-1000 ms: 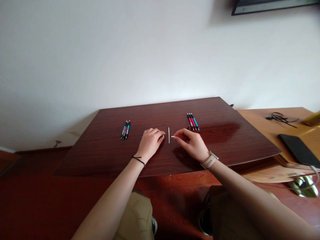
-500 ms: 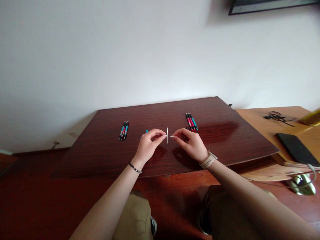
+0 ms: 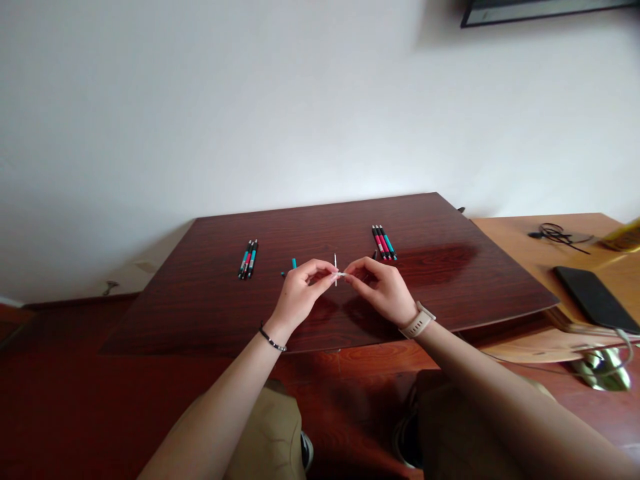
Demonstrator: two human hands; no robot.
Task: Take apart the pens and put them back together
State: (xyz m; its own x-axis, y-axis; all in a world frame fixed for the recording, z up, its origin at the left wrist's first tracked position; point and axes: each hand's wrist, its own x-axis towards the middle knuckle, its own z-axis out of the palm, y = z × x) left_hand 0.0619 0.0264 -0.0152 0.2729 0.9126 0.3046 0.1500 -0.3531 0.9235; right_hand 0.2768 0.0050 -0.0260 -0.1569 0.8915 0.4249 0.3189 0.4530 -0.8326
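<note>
My left hand (image 3: pixel 305 287) is closed in a pinch on a small white piece (image 3: pixel 341 274). Opposite it, my right hand (image 3: pixel 377 283) pinches a small white piece too, and the two meet tip to tip between my fingers. What exactly these pieces are is too small to make out. Behind them a thin white stick (image 3: pixel 335 259), like a pen refill, points away from me on the table. A teal pen part (image 3: pixel 294 263) shows just past my left fingers. Beyond my right fingers a small black part (image 3: pixel 375 254) is partly hidden.
Several teal, pink and black pens lie in two groups on the dark wooden table (image 3: pixel 200 300): the left pens (image 3: pixel 248 259) and the right pens (image 3: pixel 384 243). On the lighter desk at right are a phone (image 3: pixel 595 298) and a coiled black cable (image 3: pixel 556 233).
My hands have come together, mainly the left moving right, so the white pieces that were apart now meet in front of the white stick.
</note>
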